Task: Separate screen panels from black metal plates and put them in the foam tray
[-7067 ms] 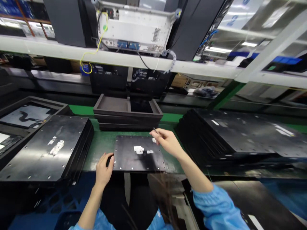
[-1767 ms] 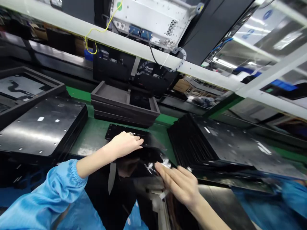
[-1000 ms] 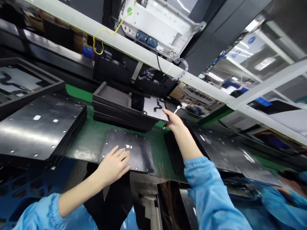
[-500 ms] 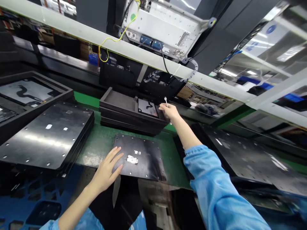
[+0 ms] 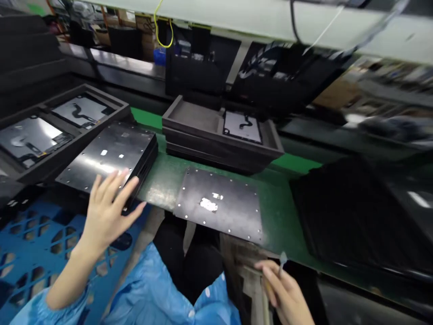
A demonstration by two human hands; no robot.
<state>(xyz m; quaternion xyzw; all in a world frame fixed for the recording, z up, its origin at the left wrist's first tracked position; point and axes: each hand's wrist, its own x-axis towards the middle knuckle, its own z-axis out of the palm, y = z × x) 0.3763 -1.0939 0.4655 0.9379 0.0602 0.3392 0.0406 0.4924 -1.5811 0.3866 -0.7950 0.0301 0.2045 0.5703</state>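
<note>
1. On the green table point(image 5: 280, 216): black plate point(image 5: 219, 205), flat at the near edge, within reach.
2. Left hand point(image 5: 108, 207): grip wide, fingers spread, nearest the plate stack point(image 5: 111, 155).
3. Right hand point(image 5: 286, 291): grip pinching a thin tool point(image 5: 281, 261), low by the lap.
4. Behind: stacked trays point(image 5: 219, 135), one sheet inside.

One head-worn view looks forward and down, close over the green counter point(image 5: 280, 212) — hands low in the frame, shelf rail point(image 5: 270, 18) along the top edge.
</note>
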